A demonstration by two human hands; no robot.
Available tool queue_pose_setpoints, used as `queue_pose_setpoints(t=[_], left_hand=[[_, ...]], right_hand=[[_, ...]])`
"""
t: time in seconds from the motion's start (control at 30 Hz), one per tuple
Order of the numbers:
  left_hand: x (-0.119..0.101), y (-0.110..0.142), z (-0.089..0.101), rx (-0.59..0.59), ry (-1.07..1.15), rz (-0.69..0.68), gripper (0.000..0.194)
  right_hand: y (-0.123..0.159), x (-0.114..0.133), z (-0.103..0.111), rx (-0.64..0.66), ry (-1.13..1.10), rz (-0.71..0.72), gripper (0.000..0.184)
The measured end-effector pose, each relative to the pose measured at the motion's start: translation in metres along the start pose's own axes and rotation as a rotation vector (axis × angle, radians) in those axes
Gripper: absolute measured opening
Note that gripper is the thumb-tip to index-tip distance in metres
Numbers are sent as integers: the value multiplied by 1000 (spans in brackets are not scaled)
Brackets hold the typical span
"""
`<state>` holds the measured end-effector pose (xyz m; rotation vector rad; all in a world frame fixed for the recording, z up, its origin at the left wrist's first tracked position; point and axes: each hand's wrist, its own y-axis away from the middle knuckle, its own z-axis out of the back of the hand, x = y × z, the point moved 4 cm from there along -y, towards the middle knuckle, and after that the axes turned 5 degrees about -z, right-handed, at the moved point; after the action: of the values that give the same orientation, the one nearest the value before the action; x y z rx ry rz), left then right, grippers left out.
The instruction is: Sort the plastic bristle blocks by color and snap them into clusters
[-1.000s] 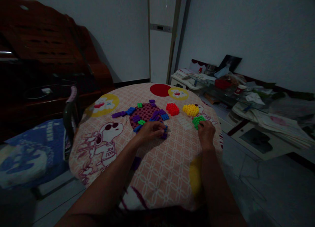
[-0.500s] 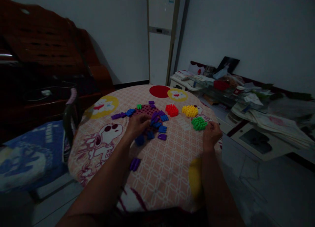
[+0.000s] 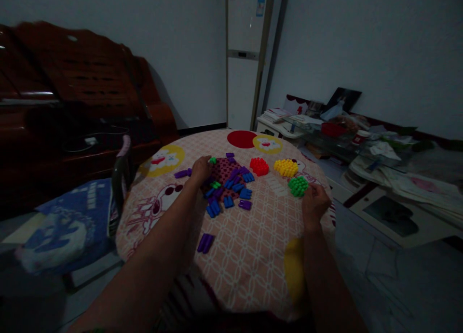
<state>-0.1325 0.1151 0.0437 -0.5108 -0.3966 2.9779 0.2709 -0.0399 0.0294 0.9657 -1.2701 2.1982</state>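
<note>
My left hand [image 3: 201, 170] reaches to the far left edge of a dark red, holed board [image 3: 224, 169]. Its fingers are closed at a small green plastic block [image 3: 212, 160], partly hidden by the fingertips. My right hand [image 3: 316, 200] is curled closed beside a cluster of green knobbed blocks [image 3: 298, 186]; what its fingers hold, if anything, is hidden. Several purple blocks [image 3: 245, 205] and blue blocks [image 3: 213, 208] lie on and around the board. Another green block [image 3: 216, 184] lies among them. One purple block [image 3: 206, 243] lies apart, nearer me.
A red block cluster [image 3: 259, 166] and a yellow one [image 3: 285, 167] stand on the round cloth-covered table [image 3: 253, 256]. At left are a chair with a blue cover [image 3: 72, 217] and a wooden bench [image 3: 87, 77]. A cluttered low cabinet [image 3: 383, 207] stands at right.
My left hand has moved from the board's near right side, back over it, to the green block at its far left. My right hand has drawn slightly right, off the green cluster's top.
</note>
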Motion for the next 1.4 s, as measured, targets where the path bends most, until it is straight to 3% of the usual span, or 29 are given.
queue_pose_setpoints(t=[0.2,0.6,0.77,0.9,1.0,1.23,1.4], left_hand=[[-8,-30,-22,203,-172,-129,49],[0,-39,-18,205,-254,-62,37],[-42,-27,-4,79,-70,-23,36],[-97,-17,-6,67,59,-212,35],[-113,-16,-12,106,86,-281,34],[-84,-20,-12,146,102,-259,27],[-72,-13,-21,319,-90,-342,45]], right_hand=[[0,-5,-2,1,-18,-18,27],[-3,-10,0,-34,-67,-80,25],[-4,-13,0,-40,-104,-92,23],[-4,-13,0,-33,-100,-88,23],[-4,-12,2,-32,-97,-108,22],[-1,-5,3,-22,-127,-89,23],[0,-7,1,-10,-136,-95,26]])
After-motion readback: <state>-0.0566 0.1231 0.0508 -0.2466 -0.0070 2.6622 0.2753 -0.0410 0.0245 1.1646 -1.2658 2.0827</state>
